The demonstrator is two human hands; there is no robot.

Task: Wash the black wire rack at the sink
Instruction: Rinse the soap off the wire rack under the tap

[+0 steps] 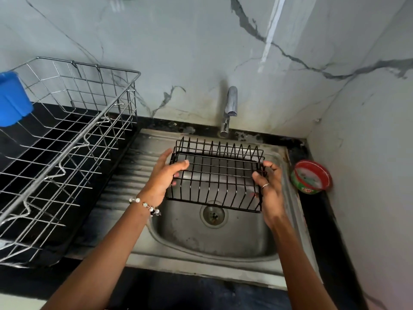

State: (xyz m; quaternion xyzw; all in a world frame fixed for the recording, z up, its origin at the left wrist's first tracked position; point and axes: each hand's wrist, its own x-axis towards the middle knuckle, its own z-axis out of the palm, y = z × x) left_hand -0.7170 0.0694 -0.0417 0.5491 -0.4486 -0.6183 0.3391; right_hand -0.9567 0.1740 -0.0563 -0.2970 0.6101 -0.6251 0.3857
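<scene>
Head view, looking down: the black wire rack [215, 175] sits at the centre of the frame, held in the air above the basin of the steel sink [201, 238], below the tap [230, 108] on the marble wall. Nothing lies in the rack; its wires are bare, and the sink's drain [213, 214] shows just under its lower edge. The left hand [164, 177] grips the rack's left end, thumb over the top wire and fingers curled around the side. The right hand [269, 186] holds the right end in the same way, fingers wrapped onto the wires, a ring on one finger. A beaded bracelet [146, 205] circles the left wrist.

At the left of the frame a large silver wire dish drainer [67, 139] stands on the black counter, and a blue plastic cup [12, 99] rests in its upper left corner; the rest of the drainer holds nothing. At the right edge of the sink, against the wall, a small red-and-green round tub [311, 177] sits open with a whitish content inside. Its side carries a printed label, too blurred to read.
</scene>
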